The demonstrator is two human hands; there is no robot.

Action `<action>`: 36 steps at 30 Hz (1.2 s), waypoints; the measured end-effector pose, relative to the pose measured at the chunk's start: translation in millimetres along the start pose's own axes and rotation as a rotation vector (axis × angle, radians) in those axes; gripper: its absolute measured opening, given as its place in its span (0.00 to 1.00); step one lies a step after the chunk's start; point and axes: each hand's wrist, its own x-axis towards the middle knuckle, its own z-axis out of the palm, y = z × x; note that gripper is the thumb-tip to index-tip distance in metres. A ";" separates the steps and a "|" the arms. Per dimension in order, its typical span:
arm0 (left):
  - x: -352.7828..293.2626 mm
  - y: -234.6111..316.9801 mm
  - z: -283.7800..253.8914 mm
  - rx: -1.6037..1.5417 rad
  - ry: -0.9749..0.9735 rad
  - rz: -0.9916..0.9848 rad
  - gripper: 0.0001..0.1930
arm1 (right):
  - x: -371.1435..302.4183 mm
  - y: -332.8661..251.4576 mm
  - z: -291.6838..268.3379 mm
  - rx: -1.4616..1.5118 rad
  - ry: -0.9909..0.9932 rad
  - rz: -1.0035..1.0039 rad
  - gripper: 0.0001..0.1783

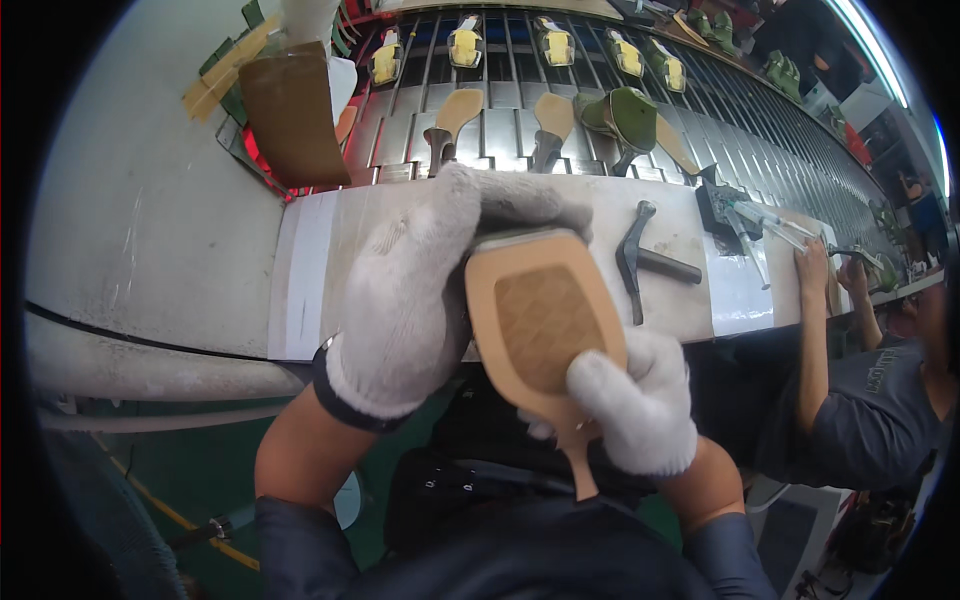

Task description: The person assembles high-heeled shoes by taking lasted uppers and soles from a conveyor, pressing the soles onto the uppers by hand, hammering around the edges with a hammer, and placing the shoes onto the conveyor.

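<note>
A tan shoe sole (547,330) with a darker patterned patch and a narrow tail is held up over the near edge of the bench, patch facing me. My left hand (415,275), in a thick pale glove, curls around its left side and far end, the fingers partly hidden behind. My right hand (640,400), gloved too, grips the narrower near part, its thumb pressed on the patch. A pale edge shows beyond the sole's far end; what lies behind the sole is hidden. Right of the sole, a hammer (634,260) lies on the bench.
Tan soles (460,108) and a green shoe (630,120) rest on metal slats behind the bench. Farther back stand several yellow-topped pieces (465,45). Syringes (765,222) sit by a black holder (718,208). At right, another person's arms (815,300) reach the bench. A brown panel (293,120) stands left.
</note>
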 end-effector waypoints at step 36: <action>-59.4 14.6 -12.9 0.151 0.291 0.087 0.20 | 5.7 -3.4 4.9 -0.596 -0.183 -0.278 0.15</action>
